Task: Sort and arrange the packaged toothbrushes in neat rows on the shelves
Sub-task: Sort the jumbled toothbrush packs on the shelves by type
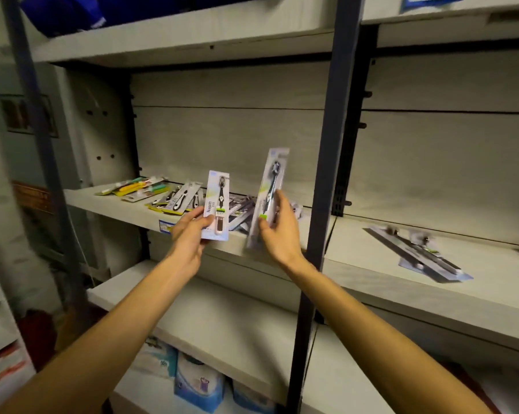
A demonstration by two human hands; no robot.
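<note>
My left hand [189, 231] pinches the lower end of a short white toothbrush pack [218, 201] marked "Niepoth", held upright in front of the middle shelf [109, 201]. My right hand [279, 231] grips a longer toothbrush pack [268, 186] with a dark brush, tilted slightly right. Behind both hands a loose heap of packaged toothbrushes [240, 210] lies on that shelf. More packs lie further left: black-and-white ones [174, 200] and yellow and teal ones [136, 186].
A dark steel upright [327, 174] splits the shelving just right of my right hand. On the right-hand shelf [431, 294] lie a couple of long packs [422, 255]. Blue-and-white boxes [198, 386] sit at the bottom; blue bags [64, 13] on top.
</note>
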